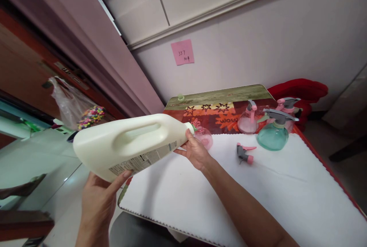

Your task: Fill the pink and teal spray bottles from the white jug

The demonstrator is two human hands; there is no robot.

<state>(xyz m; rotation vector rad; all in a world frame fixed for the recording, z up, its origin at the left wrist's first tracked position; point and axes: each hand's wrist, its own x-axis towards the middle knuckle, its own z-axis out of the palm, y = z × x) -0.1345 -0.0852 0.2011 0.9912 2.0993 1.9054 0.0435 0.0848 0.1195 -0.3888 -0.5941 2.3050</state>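
Note:
A large cream-coloured jug (100, 143) lies tilted almost level in the air, its mouth toward the right. My left hand (100, 195) grips its underside near the base, thumb across the label. Around the jug's neck my right hand (196, 150) is closed. A small green tip shows at the mouth, right by the top of a pink transparent bottle (205, 138) without a spray head. Whether they touch, and whether liquid flows, I cannot tell. A loose grey and pink trigger spray head (244, 155) with a thin clear tube rests to the right on the white mat (177, 193).
A teal spray bottle (273, 138) and a pink spray bottle (247, 122) stand at the right, another pink one partly behind. A pale green cap (180, 97) lies at the table's back left. A pink note (182, 52) is on the wall.

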